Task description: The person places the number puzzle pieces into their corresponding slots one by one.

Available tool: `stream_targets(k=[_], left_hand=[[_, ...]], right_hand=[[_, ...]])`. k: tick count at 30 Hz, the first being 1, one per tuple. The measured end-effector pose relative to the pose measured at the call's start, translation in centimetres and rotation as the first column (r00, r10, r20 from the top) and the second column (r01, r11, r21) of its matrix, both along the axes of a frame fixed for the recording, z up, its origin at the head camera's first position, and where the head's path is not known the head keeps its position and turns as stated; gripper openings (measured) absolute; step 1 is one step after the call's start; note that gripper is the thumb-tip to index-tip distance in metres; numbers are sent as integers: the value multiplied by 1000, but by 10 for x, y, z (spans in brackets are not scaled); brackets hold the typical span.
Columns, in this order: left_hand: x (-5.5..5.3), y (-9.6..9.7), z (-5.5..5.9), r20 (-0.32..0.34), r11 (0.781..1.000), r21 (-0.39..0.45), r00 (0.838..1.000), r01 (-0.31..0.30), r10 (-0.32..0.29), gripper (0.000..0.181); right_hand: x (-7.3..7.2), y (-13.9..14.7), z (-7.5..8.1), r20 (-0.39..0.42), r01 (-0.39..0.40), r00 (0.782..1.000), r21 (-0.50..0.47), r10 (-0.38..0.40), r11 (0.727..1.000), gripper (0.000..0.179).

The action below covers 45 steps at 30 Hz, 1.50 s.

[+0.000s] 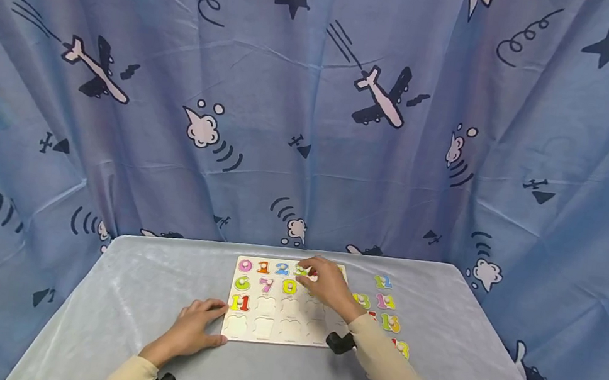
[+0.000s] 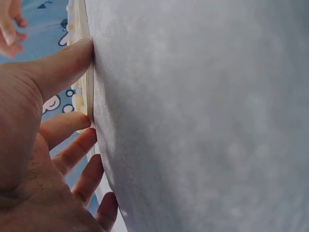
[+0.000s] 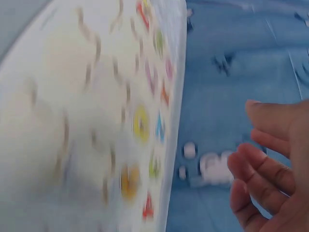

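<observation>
We see the number board [image 1: 278, 313] at six o'clock. Our left hand [image 1: 192, 328], fingers spread, touches its edge at eight; our right hand [image 1: 329, 287], loosely bent and empty, hovers over two.

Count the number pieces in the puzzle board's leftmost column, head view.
3: the pink 0 in the top row, the green 6 below it, the yellow-and-red 11 in the third row. None there looks hidden.

Curtained nook — airplane-print drapes [image 1: 269, 109]
</observation>
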<state>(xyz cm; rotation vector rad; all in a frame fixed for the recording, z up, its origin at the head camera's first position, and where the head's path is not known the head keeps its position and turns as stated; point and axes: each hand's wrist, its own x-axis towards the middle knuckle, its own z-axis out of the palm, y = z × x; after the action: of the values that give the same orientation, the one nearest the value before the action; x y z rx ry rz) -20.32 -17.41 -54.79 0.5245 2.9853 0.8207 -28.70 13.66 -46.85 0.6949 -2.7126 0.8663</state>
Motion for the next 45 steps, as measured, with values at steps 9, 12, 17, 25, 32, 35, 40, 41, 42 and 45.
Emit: stream_targets(k=[9, 12, 17, 25, 32, 35, 40, 41, 42, 45], left_hand=[[2, 0, 1, -10, 1000, 7, 1000, -1, 1, 68], [1, 1, 2, -4, 1000, 6, 1000, -1, 1, 68], [1, 3, 0, 19, 1000, 13, 1000, -3, 3, 69], [-4, 3, 4, -28, 1000, 6, 1000, 3, -3, 70], [-1, 0, 3, -19, 1000, 6, 1000, 22, -22, 70], [-1, 2, 3, -16, 999, 25, 1000, 26, -26, 70], [-1, 1, 3, -14, 1000, 15, 1000, 6, -6, 69], [-1, 1, 3, -9, 1000, 11, 1000, 0, 0, 69], [-1, 0, 2, -5, 1000, 5, 1000, -5, 5, 69], [-1, 0, 2, 6, 1000, 8, 1000, -6, 6, 69]], right_hand=[[-16, 99, -2, 39, 185, 982, -78, -182, 980, 30], [-22, 129, -4, 83, 260, 964, -93, -253, 961, 32], [-30, 166, -12, 145, 342, 933, -78, -328, 937, 32], [-47, 194, -28, 294, 413, 880, -83, -373, 907, 30], [-48, 199, -46, 449, 484, 790, -37, -418, 874, 29], [-49, 197, -49, 414, 491, 800, -33, -435, 871, 27], [-54, 191, -55, 370, 502, 808, -22, -459, 865, 27], [-55, 190, -56, 368, 504, 806, -17, -464, 863, 27], [-56, 190, -57, 368, 510, 802, -13, -470, 860, 26], [-56, 191, -59, 355, 523, 799, -9, -486, 852, 23]])
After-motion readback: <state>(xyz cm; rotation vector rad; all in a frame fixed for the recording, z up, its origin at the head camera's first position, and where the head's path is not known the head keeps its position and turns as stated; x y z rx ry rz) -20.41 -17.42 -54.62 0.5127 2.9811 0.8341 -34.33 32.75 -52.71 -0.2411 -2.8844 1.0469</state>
